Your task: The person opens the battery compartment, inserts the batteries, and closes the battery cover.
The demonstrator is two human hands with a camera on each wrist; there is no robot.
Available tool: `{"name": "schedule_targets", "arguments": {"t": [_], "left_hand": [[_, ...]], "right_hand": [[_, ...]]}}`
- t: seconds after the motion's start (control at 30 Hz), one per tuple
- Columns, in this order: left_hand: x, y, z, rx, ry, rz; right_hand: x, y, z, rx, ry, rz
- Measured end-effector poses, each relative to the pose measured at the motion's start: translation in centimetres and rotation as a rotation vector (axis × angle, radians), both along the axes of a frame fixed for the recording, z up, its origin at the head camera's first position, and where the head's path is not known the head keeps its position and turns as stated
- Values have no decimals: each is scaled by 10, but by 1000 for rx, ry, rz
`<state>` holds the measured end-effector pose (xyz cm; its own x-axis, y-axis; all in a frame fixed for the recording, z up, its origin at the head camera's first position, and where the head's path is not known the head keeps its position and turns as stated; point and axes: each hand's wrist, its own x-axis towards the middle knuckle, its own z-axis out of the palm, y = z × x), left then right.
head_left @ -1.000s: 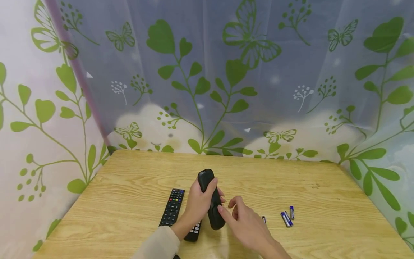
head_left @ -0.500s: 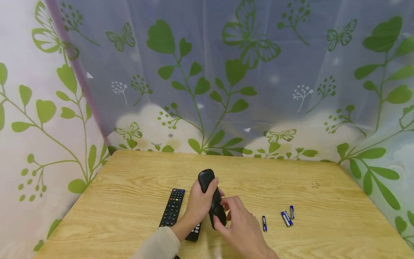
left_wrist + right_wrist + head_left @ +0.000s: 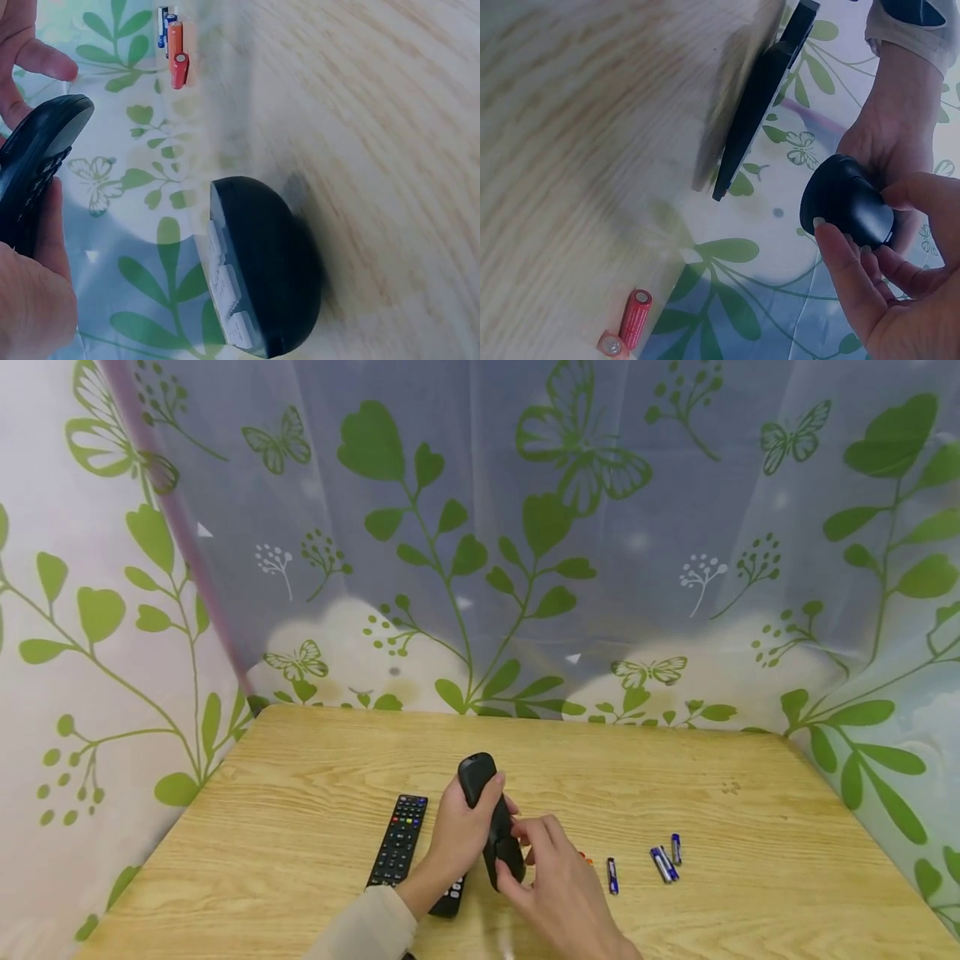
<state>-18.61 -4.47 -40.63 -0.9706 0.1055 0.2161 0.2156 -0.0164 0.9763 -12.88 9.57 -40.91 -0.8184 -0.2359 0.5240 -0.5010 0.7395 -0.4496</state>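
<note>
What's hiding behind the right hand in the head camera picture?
Orange-red bits peek out past the right hand, which covers the rest. They're probably the red battery and orange battery that the wrist views show on the table. Anything else behind it can't be seen.

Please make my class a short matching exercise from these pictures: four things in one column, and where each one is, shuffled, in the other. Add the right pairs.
Things
1. Raised remote
2. Remote with coloured buttons
3. Blue batteries
4. Pale sleeve

Places
A. On the table, left of the left grip
B. Around the left forearm
C. Held by the left grip and touched by the right grip
D. On the table, right of the right grip

Pairs: 1-C, 2-A, 3-D, 4-B
</note>
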Motion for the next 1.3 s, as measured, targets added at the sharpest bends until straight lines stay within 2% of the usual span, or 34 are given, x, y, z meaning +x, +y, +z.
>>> {"name": "schedule_targets", "arguments": {"t": [0.1, 0.23, 0.43, 0.77, 1.07, 1.3], "left_hand": [[-2, -1, -4, -1, -6, -4], [-1, -1, -3, -20, -16, -3], [0, -1, -3, -3, -22, 1], [-1, 2, -2, 1, 30, -4], [-4, 5, 0, 19, -11, -23], [-4, 7, 1, 21, -4, 7]], "right_hand": [[0, 0, 0, 5, 14, -2], [0, 1, 0, 2, 10, 4], [1, 2, 3, -8, 9, -2], [1, 5, 8, -21, 12, -1], [-1, 9, 8, -63, 48, 20], [-2, 10, 10, -110, 0, 9]]}}
